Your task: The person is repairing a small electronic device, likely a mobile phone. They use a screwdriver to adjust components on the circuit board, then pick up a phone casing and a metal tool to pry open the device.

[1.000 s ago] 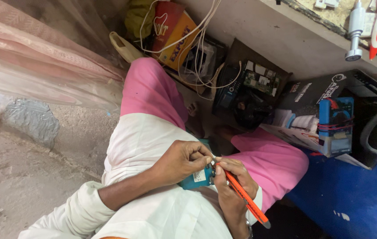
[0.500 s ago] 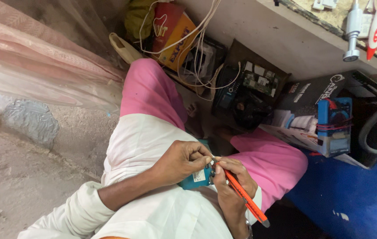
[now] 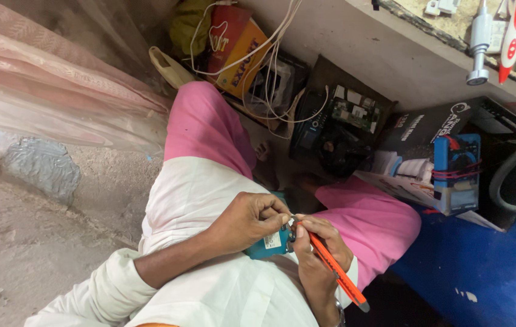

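Observation:
I sit with my knees apart in pink trousers and a white shirt. My left hand (image 3: 250,219) grips a small teal electronic part (image 3: 268,244) with a white label, held over my lap. My right hand (image 3: 316,251) holds a long orange tool (image 3: 332,267) like a pen, its tip meeting the teal part between my two hands. The tool's rear end points down and to the right. My fingers hide most of the teal part.
A red and yellow box (image 3: 233,45) with white cables (image 3: 273,54) lies ahead. A green circuit board (image 3: 355,109) on dark gear, a black carton (image 3: 433,127) and a blue gadget (image 3: 458,172) lie to the right. A shelf (image 3: 427,33) holds tools. Sheeting (image 3: 46,97) hangs left.

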